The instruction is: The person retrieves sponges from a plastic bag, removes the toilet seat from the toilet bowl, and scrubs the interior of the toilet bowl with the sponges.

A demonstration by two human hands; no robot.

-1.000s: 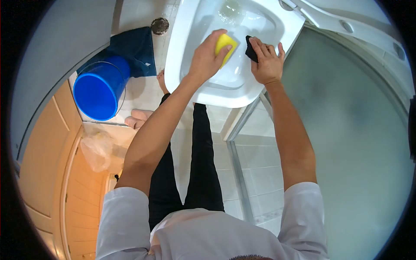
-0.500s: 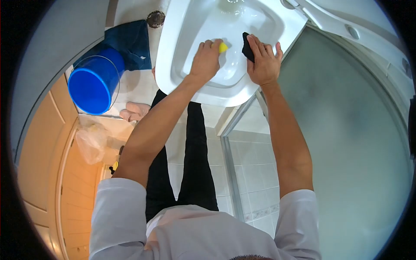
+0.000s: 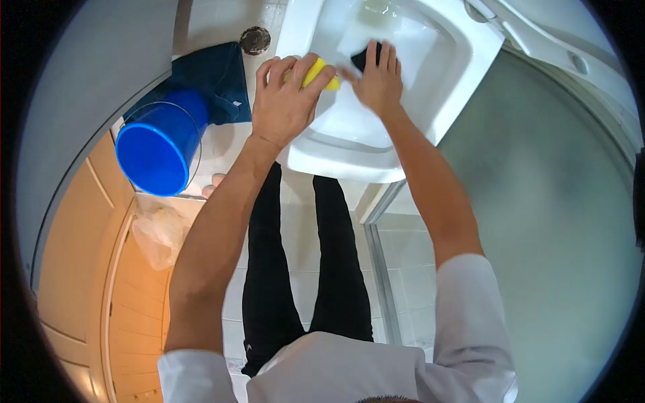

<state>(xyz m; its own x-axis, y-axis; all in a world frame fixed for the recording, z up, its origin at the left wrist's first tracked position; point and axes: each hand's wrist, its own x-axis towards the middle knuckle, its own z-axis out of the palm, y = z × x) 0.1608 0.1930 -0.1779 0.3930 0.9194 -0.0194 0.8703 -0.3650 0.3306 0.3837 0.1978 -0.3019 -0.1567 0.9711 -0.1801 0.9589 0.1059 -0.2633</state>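
A white sink (image 3: 376, 164) fills the top middle of the head view, with some water near its far end. Over its left rim, my left hand (image 3: 283, 101) is closed round a yellow sponge (image 3: 321, 75), which shows between thumb and fingers. My right hand (image 3: 379, 80) lies inside the basin, its palm down on a black cloth or pad (image 3: 361, 59). The thumb of that hand points toward the sponge and is blurred. The two hands are close together but apart.
On the floor at the left lies a blue bucket (image 3: 153, 158) on its side or tilted, beside a dark blue mat (image 3: 225, 80). A round drain (image 3: 255, 40) is above it. A frosted glass panel (image 3: 537, 201) stands at the right, a plastic bag (image 3: 160, 235) at the lower left.
My left hand has moved left with the sponge, from inside the basin to its left rim. My right hand has moved left across the basin with the black cloth. The view has shifted slightly.
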